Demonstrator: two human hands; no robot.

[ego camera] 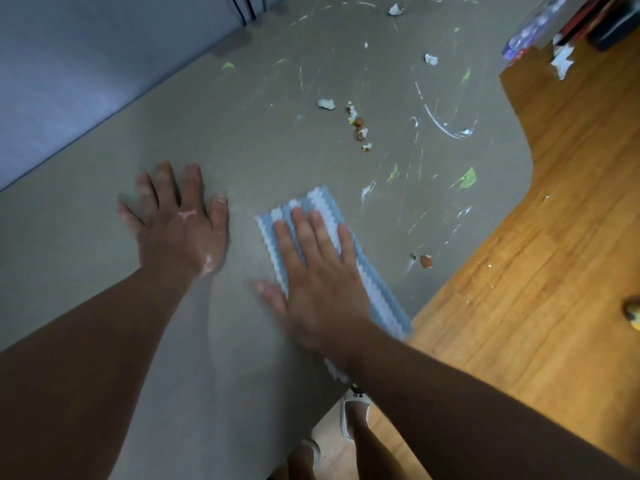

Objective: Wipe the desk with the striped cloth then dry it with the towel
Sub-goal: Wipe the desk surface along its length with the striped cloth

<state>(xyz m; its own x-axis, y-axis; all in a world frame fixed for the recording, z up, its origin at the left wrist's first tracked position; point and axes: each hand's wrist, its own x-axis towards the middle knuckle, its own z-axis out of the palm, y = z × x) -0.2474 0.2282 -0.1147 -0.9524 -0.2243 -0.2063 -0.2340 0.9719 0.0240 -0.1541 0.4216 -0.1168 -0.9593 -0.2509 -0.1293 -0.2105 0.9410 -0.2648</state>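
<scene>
The striped cloth (pixel 375 292), blue-grey and white, is being pressed flat on the grey table (pixel 242 133) by the right hand (pixel 318 278). Its fingers (pixel 301 233) are being held straight and released, laid across the cloth's far half with nothing grasped, and the thumb is resting on the table just off the cloth's 9 o'clock edge. The cloth is lying folded in a long strip, running from 11 o'clock to 5 o'clock, with its near end reaching the table's edge.

At 9 o'clock of the cloth, just beside it, the left hand (pixel 180 223) is being spread palm-down on the table, fingers (pixel 166 181) splayed and released, gripping nothing.

Beyond the cloth, toward 12 and 1 o'clock, the table is being shown dirty: eggshell bits (pixel 358 124), curved white smears (pixel 443 126) and green specks (pixel 465 178). One more shell piece (pixel 426 261) is lying at 3 o'clock, near the cloth. The wooden floor (pixel 554 271) is being seen at 3 o'clock, and a shoe (pixel 353 414) at 6 o'clock.
</scene>
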